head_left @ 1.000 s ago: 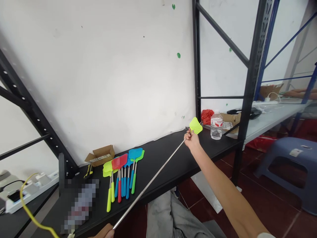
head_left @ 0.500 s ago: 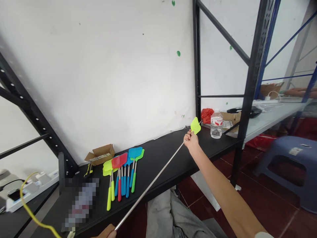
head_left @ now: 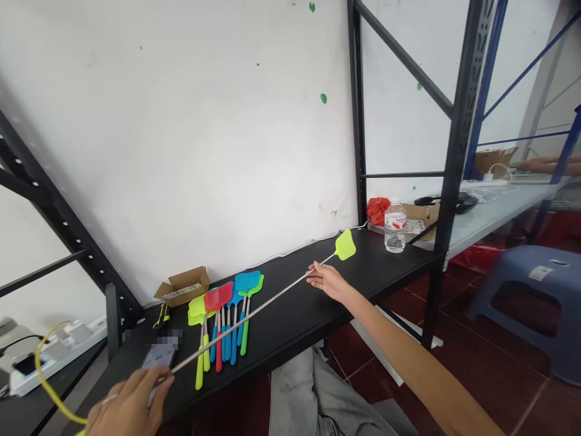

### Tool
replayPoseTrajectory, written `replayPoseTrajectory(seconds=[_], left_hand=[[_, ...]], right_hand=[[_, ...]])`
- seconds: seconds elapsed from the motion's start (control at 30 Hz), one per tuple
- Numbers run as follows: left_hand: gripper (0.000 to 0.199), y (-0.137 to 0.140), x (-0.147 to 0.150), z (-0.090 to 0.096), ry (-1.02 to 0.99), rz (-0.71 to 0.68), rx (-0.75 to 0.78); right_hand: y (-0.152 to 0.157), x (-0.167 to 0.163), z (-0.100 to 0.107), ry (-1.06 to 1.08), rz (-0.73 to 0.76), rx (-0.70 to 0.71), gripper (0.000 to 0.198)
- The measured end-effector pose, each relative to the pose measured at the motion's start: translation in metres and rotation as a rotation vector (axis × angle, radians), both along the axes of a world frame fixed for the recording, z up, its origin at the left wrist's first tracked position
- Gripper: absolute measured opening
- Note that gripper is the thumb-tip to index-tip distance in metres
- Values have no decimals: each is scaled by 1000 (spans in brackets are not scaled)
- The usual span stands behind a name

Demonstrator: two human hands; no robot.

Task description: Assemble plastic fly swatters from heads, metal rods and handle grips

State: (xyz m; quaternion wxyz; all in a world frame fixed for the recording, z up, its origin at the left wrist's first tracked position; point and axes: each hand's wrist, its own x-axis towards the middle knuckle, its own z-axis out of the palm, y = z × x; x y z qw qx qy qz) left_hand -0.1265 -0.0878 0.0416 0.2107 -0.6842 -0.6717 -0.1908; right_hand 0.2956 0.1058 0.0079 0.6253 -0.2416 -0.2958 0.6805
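A yellow-green fly swatter (head_left: 345,244) with its metal rod drawn out long stretches slantwise over the black table. My left hand (head_left: 131,401), at the lower left, is closed round the rod's near end; a bit of yellow-green shows below it, and most of the handle is hidden. My right hand (head_left: 327,281) has its fingers bent lightly round the rod, a short way below the swatter head. Under the rod lies a row of several short fly swatters, including a red one (head_left: 219,297), a blue one (head_left: 247,281) and a yellow-green one (head_left: 200,363).
An open cardboard box (head_left: 184,286) sits against the wall, with a phone (head_left: 160,352) nearer my left hand. A water bottle (head_left: 394,227) and a red bag (head_left: 377,211) stand by the rack post (head_left: 447,181). At right is a blue stool (head_left: 535,290); another person's arm (head_left: 544,165) shows beyond.
My right hand has slid down the rod, away from the swatter head, and its grip is looser. My left hand has risen into view at lower left, and the rod lies flatter.
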Motion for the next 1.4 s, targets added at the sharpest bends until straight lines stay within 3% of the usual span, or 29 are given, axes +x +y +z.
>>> replayPoseTrajectory(seconds=[0.1, 0.17, 0.27, 0.33, 0.43, 0.5, 0.6, 0.77, 1.13, 1.4], left_hand=[[37, 16, 53, 24, -45, 14, 226], [32, 33, 103, 26, -226, -175, 231], [34, 67, 174, 10, -769, -494, -146], [46, 93, 208, -6, -1206, -574, -345], [52, 126, 230, -25, -1746, -523, -277], [47, 139, 229, -34, -1913, -492, -174], [42, 150, 218, -42, -1941, -489, -89], [34, 152, 202, -46, -1942, -524, -93], [35, 149, 201, -46, -1962, -476, -34], [40, 141, 199, -39, -2013, -472, 81]], right_hand=[[7, -3, -3, 115, -104, -24, 9], [12, -3, -4, 158, -177, -29, 12], [16, -1, -5, 188, -238, -24, 14], [15, 2, -8, 182, -246, -12, 14], [11, 5, -15, 142, -226, 3, 10], [8, 6, -20, 110, -203, 10, 6], [5, 4, -25, 72, -181, 10, 8], [7, -1, -24, 27, -213, -15, 18], [9, -3, -25, 2, -343, -20, 26], [2, -5, -26, -191, -219, 117, 33]])
